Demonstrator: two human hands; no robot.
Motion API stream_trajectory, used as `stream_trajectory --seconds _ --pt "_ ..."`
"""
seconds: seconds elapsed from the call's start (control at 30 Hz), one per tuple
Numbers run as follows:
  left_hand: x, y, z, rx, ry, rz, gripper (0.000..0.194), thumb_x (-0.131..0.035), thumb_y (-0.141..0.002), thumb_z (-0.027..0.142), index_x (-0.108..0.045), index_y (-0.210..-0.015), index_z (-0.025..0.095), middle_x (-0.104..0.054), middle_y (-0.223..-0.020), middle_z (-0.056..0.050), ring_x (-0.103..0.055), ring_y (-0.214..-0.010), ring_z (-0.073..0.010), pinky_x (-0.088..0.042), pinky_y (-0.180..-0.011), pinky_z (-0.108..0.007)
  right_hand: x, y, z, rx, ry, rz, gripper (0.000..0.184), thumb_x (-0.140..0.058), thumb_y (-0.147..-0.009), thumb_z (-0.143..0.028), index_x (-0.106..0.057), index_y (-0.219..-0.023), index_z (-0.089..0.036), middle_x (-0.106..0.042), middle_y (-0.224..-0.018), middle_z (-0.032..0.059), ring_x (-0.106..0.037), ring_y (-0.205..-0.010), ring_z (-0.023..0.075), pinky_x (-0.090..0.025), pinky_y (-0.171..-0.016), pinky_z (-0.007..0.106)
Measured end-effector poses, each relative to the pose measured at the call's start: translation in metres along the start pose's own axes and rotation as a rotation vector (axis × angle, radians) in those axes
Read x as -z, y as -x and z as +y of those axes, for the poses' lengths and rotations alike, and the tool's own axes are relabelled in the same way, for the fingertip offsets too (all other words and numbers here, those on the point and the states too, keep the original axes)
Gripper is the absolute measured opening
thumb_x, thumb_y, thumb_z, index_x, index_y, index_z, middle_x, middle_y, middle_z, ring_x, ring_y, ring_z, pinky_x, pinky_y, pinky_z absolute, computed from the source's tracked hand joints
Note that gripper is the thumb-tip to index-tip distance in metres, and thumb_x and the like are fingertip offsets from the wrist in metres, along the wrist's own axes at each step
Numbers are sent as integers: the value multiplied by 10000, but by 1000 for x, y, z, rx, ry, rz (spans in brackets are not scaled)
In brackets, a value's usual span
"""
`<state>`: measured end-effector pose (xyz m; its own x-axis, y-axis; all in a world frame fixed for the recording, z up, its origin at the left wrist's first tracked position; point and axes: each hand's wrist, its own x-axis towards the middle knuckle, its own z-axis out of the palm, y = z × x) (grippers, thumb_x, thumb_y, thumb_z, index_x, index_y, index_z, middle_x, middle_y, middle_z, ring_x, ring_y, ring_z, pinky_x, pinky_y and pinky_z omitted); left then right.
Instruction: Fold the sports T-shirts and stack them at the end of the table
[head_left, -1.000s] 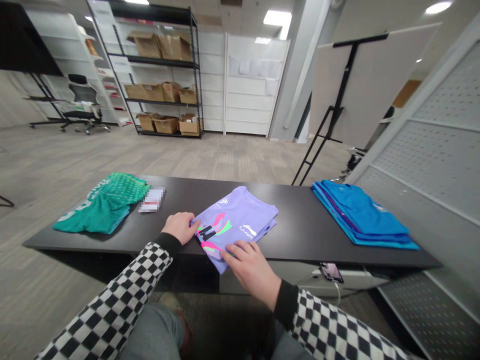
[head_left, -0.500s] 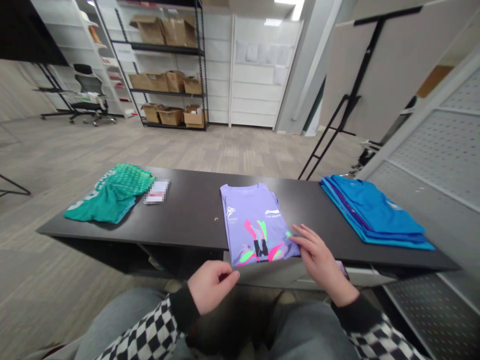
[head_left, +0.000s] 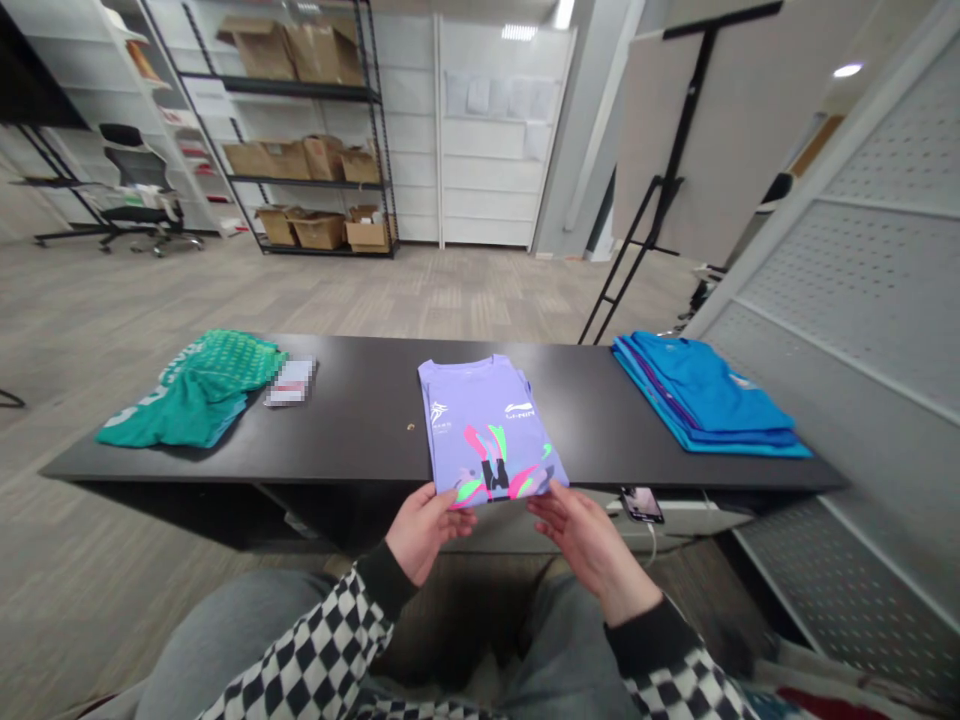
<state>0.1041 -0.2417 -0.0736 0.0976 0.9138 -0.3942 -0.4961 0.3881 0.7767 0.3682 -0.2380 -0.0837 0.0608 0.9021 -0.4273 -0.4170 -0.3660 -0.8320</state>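
Our left hand (head_left: 426, 532) and right hand (head_left: 587, 545) stand apart, palms up, at the near corners of a folded lilac printed T-shirt (head_left: 484, 425), which overhangs the black table (head_left: 360, 440); we cannot tell whether they grip it. Folded blue shirts (head_left: 701, 395) lie off to the right.

Wide gap between blurred packet (head_left: 290, 381) and lilac T-shirt (head_left: 480, 420); narrower gap before blue T-shirt stack (head_left: 697, 400).
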Motion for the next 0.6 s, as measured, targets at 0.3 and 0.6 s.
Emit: stream_trajectory --seconds 0.3,0.6 --pt "30 41 -14 150 542 -106 438 -698 -999 621 -795 -1101 207 -854 -1147 -129 -802 -1194 -334 -592 -1180 -542 -4 48 32 77 -143 -200 242 -741 -942 -464 -828 -1069 -277 -871 -1204 73 -820 -1087 328 -667 -980 554" --pt "-14 15 -47 180 348 -134 552 -841 -872 549 -781 -1308 217 -845 -1232 -194 -778 -1279 -453 -630 -1110 -617 6 69 8 185 -142 -101 449 -619 -916 -592 -856 -1192 -328 -869 -1136 108 -811 -1134 394 -649 -992 634"
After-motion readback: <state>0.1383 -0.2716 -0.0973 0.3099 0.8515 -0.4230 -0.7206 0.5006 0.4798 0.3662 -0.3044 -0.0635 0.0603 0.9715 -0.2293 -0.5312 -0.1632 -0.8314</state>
